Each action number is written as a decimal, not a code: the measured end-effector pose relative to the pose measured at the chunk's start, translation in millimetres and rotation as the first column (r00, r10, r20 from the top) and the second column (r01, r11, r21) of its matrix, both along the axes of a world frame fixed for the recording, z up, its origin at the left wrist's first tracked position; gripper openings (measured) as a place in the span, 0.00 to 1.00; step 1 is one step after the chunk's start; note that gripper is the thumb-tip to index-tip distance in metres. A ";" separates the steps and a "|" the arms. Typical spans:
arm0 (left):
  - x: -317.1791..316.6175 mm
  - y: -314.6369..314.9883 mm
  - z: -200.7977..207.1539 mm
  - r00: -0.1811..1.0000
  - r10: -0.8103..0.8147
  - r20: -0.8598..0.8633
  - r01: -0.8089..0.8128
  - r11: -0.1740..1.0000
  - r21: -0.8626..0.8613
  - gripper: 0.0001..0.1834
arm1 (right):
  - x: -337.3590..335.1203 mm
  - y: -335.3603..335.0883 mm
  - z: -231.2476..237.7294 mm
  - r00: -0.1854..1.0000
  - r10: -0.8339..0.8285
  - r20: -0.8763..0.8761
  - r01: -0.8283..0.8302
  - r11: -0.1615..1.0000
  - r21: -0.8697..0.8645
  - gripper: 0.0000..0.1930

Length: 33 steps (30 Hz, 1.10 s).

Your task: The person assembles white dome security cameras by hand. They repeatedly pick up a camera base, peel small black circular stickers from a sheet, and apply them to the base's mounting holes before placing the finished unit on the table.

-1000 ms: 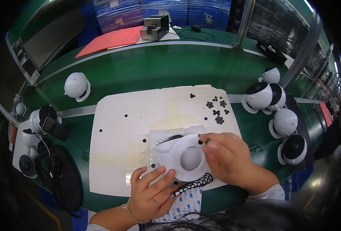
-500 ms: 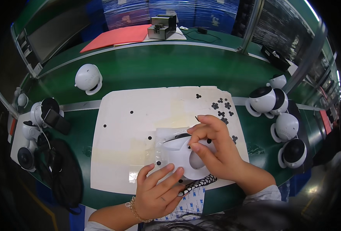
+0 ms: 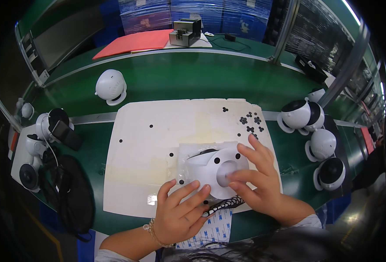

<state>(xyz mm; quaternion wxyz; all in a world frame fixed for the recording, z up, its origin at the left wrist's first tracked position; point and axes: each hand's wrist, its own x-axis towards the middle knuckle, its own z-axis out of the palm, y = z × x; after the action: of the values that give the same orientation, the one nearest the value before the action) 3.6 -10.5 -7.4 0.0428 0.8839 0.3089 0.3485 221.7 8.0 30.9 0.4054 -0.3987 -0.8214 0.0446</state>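
A white rounded camera lies tipped over on a clear plastic bag, its base with a round hollow facing up. Two black round pads sit on the base's rim. From the right, my right hand reaches over the base, fingers apart, index finger and thumb by the hollow. Nothing shows in its fingers. My left hand is at the near left, three fingers spread toward the camera. Between its index finger and thumb it pinches the end of a black-and-white honeycomb-patterned strip.
Black flower-shaped pieces and scattered round pads lie on the white board. White backing paper with blue print hangs near my body. More white cameras stand right, with one far left. Cables and a black pouch are left.
My right hand has come down from above the camera to the base's hollow, and its fingers have spread. The dark bit at its fingertips no longer shows there. My left hand stays nearly still.
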 end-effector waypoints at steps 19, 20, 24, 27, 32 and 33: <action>0.6 6.2 -5.8 0.993 -0.028 0.112 0.029 1.000 -0.008 0.14 | -6.6 -10.1 -26.4 0.998 0.045 0.051 -0.045 0.999 0.006 0.04; 0.9 6.3 -5.5 0.993 -0.030 0.115 0.031 0.999 -0.009 0.14 | -3.3 -10.1 -30.4 0.994 0.028 0.103 -0.037 0.996 0.086 0.05; -1.1 5.1 -5.7 0.993 -0.027 0.115 0.029 0.999 -0.019 0.14 | 2.5 -18.2 -32.3 0.953 -0.114 0.282 0.016 0.945 0.327 0.12; -0.7 5.1 -5.4 0.992 -0.023 0.124 0.026 0.999 -0.021 0.14 | 0.0 -22.7 -33.7 0.977 -0.160 0.142 0.125 0.966 0.225 0.15; 1.6 5.4 -6.4 0.990 -0.012 0.138 0.015 1.000 -0.022 0.15 | -14.6 -18.2 -24.5 0.996 0.087 0.001 -0.087 0.994 0.071 0.13; 0.9 5.5 -5.7 0.991 -0.015 0.130 0.018 1.000 -0.024 0.16 | -15.2 -16.8 -25.3 0.992 0.123 0.033 -0.125 0.990 0.072 0.12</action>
<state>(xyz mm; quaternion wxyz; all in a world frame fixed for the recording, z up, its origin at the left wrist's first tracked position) 4.5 -5.0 -13.1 0.0770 0.8613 0.3025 0.4009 206.5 -8.8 5.6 0.4046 -0.3322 -0.8514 0.0335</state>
